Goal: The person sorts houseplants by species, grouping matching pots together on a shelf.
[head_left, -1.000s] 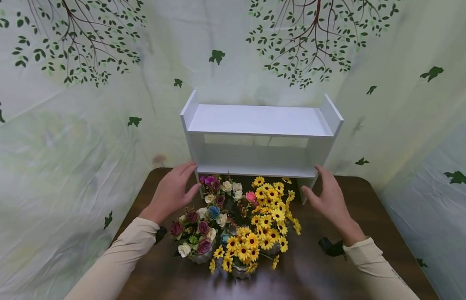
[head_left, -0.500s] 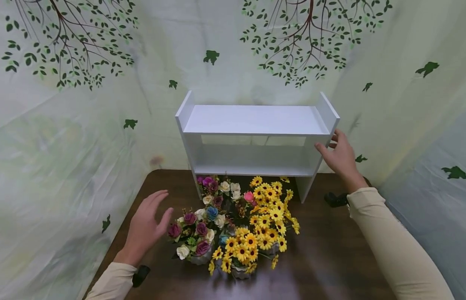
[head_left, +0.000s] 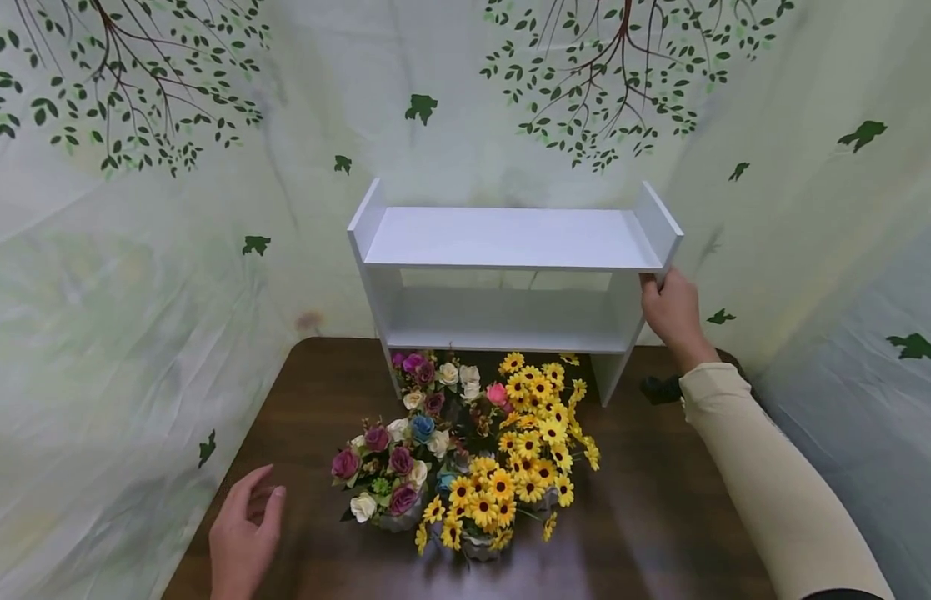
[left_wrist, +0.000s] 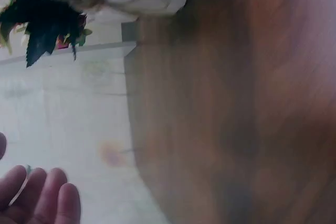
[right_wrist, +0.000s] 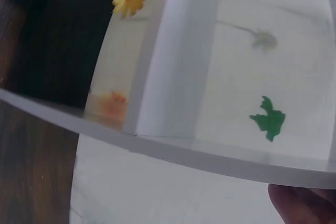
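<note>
A white two-tier shelf unit [head_left: 510,237] stands at the back of the brown table. My right hand [head_left: 673,317] grips its right side panel just below the upper board, thumb on the inner side. In the right wrist view, fingers [right_wrist: 302,205] show at the panel's outer face. My left hand [head_left: 243,533] hovers near the table's left front, fingers loosely bent and holding nothing. Nearest to it is a pot of purple and cream roses [head_left: 390,471]. Pots of yellow daisy-like flowers [head_left: 540,442] stand right of the roses, in front of the shelf.
The dark wooden table [head_left: 660,500] spreads around the pots. A pale cloth backdrop [head_left: 172,292] printed with branches and leaves hangs close behind and on both sides. More roses [head_left: 435,379] stand partly under the lower board.
My right hand has risen from the lower board's right end to the upper right panel and grips it. The left hand has left the shelf and dropped toward the lower left.
</note>
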Tool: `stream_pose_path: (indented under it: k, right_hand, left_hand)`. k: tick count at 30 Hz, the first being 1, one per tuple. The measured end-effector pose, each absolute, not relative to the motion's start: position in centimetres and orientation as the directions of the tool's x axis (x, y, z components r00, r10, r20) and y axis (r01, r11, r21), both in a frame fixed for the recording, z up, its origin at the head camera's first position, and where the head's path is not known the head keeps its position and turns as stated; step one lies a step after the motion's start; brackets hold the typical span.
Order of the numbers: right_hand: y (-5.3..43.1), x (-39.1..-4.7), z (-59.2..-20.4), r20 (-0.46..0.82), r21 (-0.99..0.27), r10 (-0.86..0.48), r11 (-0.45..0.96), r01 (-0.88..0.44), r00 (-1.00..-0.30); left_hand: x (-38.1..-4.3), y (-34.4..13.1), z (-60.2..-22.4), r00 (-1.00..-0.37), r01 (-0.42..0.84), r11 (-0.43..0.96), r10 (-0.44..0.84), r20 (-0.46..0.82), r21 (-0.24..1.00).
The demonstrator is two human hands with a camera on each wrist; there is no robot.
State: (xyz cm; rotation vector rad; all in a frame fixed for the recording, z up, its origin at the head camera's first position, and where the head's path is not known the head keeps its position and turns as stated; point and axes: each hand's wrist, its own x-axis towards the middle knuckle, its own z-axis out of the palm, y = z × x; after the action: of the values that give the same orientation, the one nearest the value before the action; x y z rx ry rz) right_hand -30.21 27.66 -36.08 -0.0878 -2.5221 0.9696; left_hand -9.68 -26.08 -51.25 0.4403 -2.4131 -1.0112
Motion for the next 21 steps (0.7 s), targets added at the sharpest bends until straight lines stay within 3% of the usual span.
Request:
stream_pose_path:
  k: [5, 10, 16, 21]
  right_hand:
    - [27.5, -30.7, -36.8, 0.424, -0.624, 0.231, 0.775, -0.098, -0.876]
    - [27.3, -30.8, -37.1, 0.464, -0.602, 0.226, 0.789, -0.118, -0.856]
    - [27.6, -30.6, -37.2, 0.453, -0.583, 0.188, 0.802, -0.130, -0.871]
    - [27.8, -30.7, -37.7, 0.470, -0.568, 0.171, 0.810, -0.148, -0.866]
  left_hand:
    - [-8.3, -24.1, -53.2, -0.849, -0.227, 0.598, -0.509, 0.145, 0.769]
    - [-7.6, -22.7, -54.7, -0.872, -0.235, 0.592, -0.478, 0.101, 0.771]
    - [-7.6, -22.4, -56.8, -0.967, -0.207, 0.683, -0.249, -0.043, 0.701]
    - [-8.2, -21.4, -57.9, -0.985, -0.169, 0.683, -0.141, -0.098, 0.711]
